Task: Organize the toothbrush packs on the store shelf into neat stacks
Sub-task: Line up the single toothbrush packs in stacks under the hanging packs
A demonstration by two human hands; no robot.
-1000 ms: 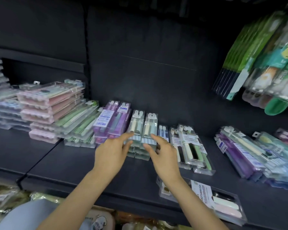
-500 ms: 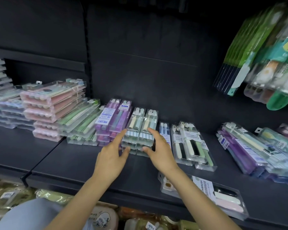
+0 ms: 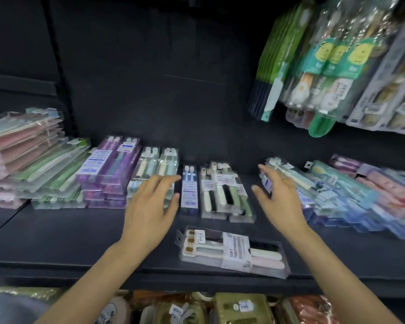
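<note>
Pink toothbrush packs [image 3: 21, 146] are stacked at the far left of the dark shelf [image 3: 68, 235], with green packs [image 3: 54, 169] leaning against them and purple packs [image 3: 110, 167] beside those. Next, a stack of pale green packs [image 3: 154, 164] is covered in part by the left hand [image 3: 150, 206], whose fingers [image 3: 166, 181] are held straight and released, grasping nothing. A narrow blue pack [image 3: 188, 190] and a black-and-white stack [image 3: 222, 190] are seen between the hands. One pack marked "SOFT TOOTHBRUSH" [image 3: 232, 251] lies alone near the shelf's front edge. The right hand [image 3: 278, 199] is held open, apart from the loose blue heap [image 3: 337, 199] at the right.
</note>
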